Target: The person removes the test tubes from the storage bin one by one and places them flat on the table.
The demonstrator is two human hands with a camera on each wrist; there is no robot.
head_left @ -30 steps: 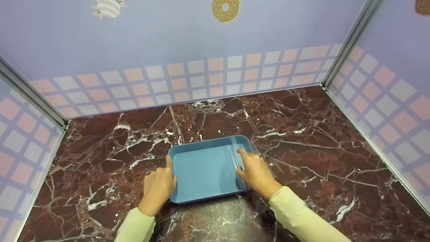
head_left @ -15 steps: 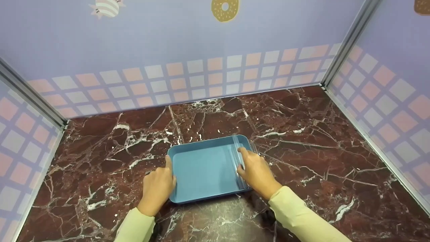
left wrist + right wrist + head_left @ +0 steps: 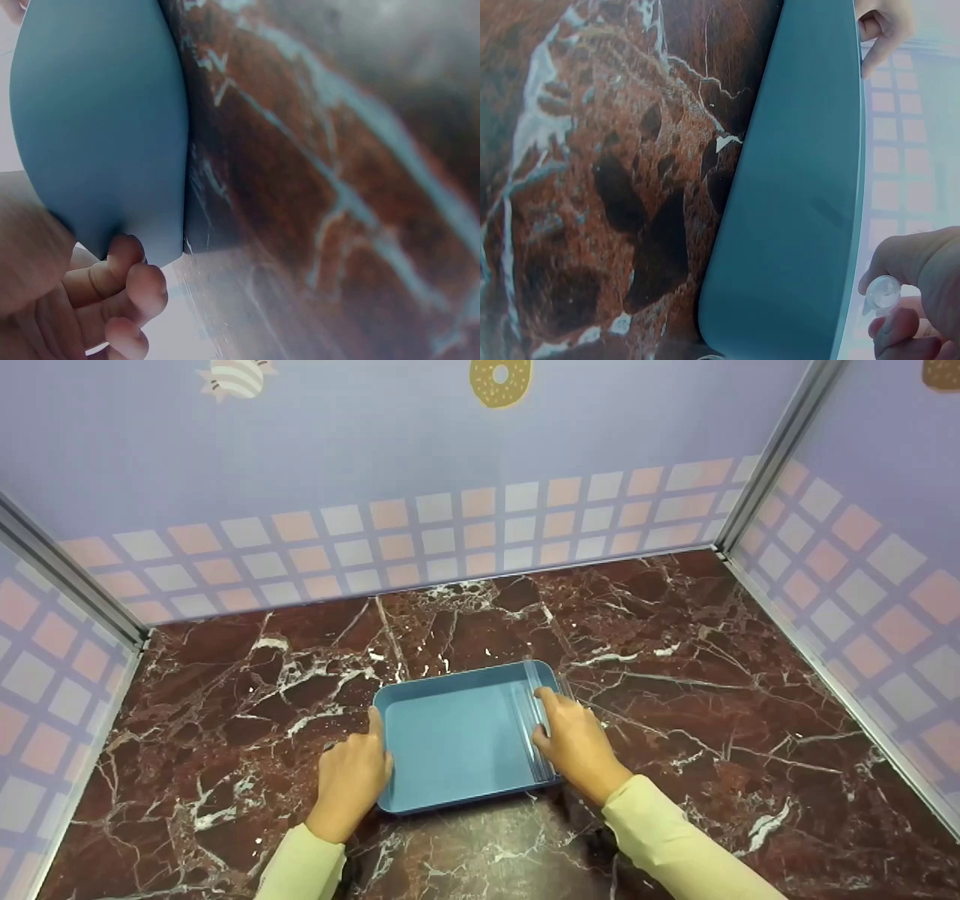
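A shallow blue rectangular tray (image 3: 454, 739) lies on the marble-patterned table. My left hand (image 3: 352, 776) grips its left wall, the index finger laid along the rim; in the left wrist view, curled fingertips (image 3: 139, 289) show at the tray's outer end. My right hand (image 3: 577, 742) holds a long clear tube (image 3: 533, 679) between thumb and fingers across the tray's right end. In the right wrist view the tube's round end (image 3: 885, 291) shows between thumb and fingers, beside the tray's rim. Faint clear lines run alongside the tube over the tray floor.
Another narrow clear edge (image 3: 565, 685) shows just outside the tray's right wall. A lilac back wall (image 3: 360, 450) with a checked border and metal-framed side walls (image 3: 862, 547) enclose the table (image 3: 712, 712) on three sides.
The clear tube has shifted slightly to the right over the tray, my right hand with it. My left hand and the tray have hardly moved.
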